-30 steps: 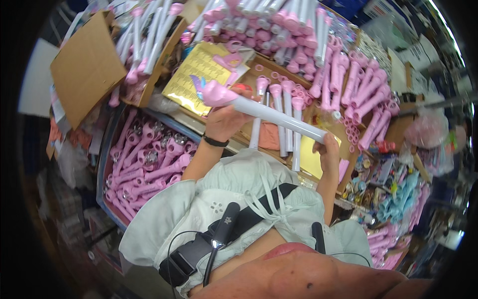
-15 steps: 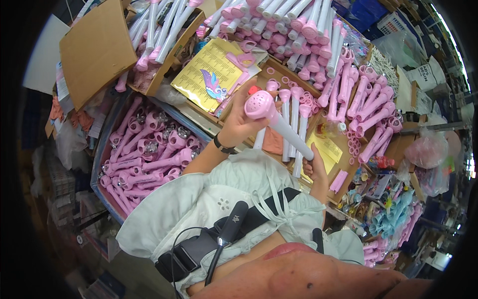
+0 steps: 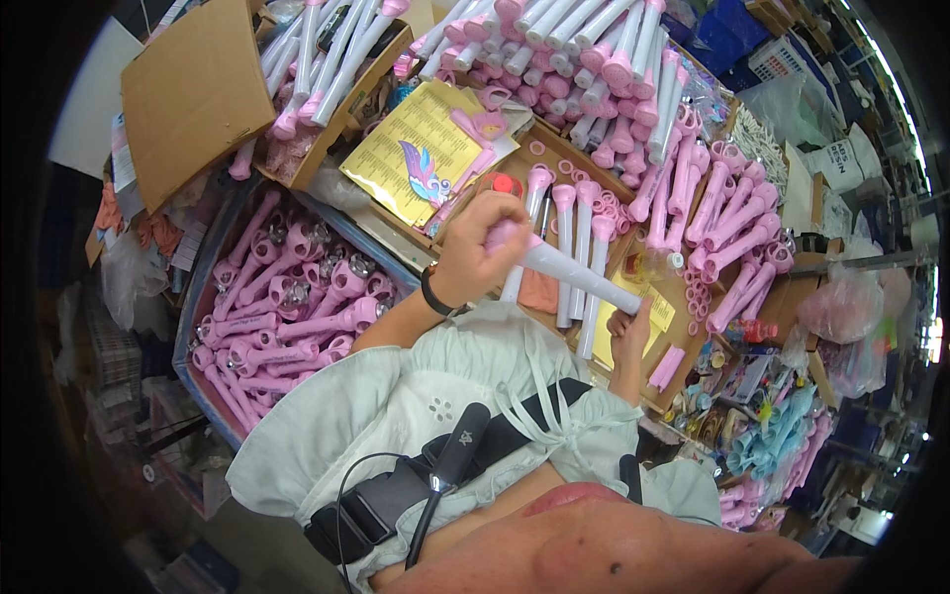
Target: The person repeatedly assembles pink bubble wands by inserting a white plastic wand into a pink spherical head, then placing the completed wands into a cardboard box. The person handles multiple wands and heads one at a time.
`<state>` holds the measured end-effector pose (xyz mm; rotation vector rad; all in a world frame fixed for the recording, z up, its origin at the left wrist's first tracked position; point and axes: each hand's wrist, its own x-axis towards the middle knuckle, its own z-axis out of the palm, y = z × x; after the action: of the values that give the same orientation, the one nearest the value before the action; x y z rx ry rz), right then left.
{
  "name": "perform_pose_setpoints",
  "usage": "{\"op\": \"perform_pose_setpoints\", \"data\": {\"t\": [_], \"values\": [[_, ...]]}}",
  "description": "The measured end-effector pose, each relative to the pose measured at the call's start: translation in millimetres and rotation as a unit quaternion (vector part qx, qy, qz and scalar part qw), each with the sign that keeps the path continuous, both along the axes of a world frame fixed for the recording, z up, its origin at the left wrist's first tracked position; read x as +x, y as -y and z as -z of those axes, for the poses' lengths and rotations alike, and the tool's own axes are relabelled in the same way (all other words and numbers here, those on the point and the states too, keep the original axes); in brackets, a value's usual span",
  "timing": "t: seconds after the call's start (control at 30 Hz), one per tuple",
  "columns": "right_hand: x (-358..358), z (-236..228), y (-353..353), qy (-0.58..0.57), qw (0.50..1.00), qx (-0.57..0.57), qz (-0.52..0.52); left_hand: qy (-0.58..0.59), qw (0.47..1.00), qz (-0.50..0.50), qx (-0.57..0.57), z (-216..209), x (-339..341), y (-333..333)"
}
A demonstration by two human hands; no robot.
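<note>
A toy microphone wand with a white tube (image 3: 574, 269) and a pink head is held slantwise between my two hands. My left hand (image 3: 480, 246) is wrapped around the pink head and covers most of it. At the tube's lower right end, the fingers of my right hand (image 3: 629, 335) close on its tip. Beneath the wand, several similar white-tubed wands (image 3: 564, 247) lie side by side on the work surface. Small pink rings (image 3: 698, 297) are scattered to the right, near yellow paper sheets (image 3: 661, 319). A red cap (image 3: 505, 184) shows just beyond my left hand.
At left stands a blue bin (image 3: 185, 342) full of pink handles (image 3: 287, 317). A cardboard box (image 3: 341, 129) of wands is behind it. Stacked wands (image 3: 584, 59) fill the far side, with pink handles (image 3: 737, 218) at right. A yellow printed sheet (image 3: 396, 139) lies far left of centre.
My left hand has turned over the wand's pink head, which was exposed before and is now mostly covered. My right hand and the tube's end have shifted slightly right and down.
</note>
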<state>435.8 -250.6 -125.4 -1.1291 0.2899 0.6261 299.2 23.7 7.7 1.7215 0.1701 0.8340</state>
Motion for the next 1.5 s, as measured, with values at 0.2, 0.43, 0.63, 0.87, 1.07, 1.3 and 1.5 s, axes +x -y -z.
{"op": "perform_pose_setpoints", "data": {"t": [0.2,0.43,0.63,0.87,1.07,1.3,1.5], "values": [[-12,-47,10,0.34,0.935,-0.075,-0.069,-0.011,0.965,-0.034,-0.261,21,6,-38],[-13,-116,6,0.491,0.845,-0.145,-0.154,-0.132,0.879,0.053,-0.454,65,-1,-60],[-2,-104,-6,0.34,0.926,-0.095,-0.134,-0.168,0.921,0.077,-0.342,59,-13,-63],[9,-67,-18,-0.062,0.997,-0.018,0.032,-0.054,0.924,0.367,-0.095,41,-2,-86],[-4,-66,-18,-0.092,0.994,0.045,-0.036,0.077,0.861,0.413,-0.287,32,22,-101],[-37,-73,-76,0.103,0.953,0.227,-0.174,-0.037,0.898,0.357,-0.255,34,73,-47],[-28,-85,-128,0.168,0.965,0.049,-0.194,-0.037,0.95,0.21,-0.229,41,92,-28]]}}
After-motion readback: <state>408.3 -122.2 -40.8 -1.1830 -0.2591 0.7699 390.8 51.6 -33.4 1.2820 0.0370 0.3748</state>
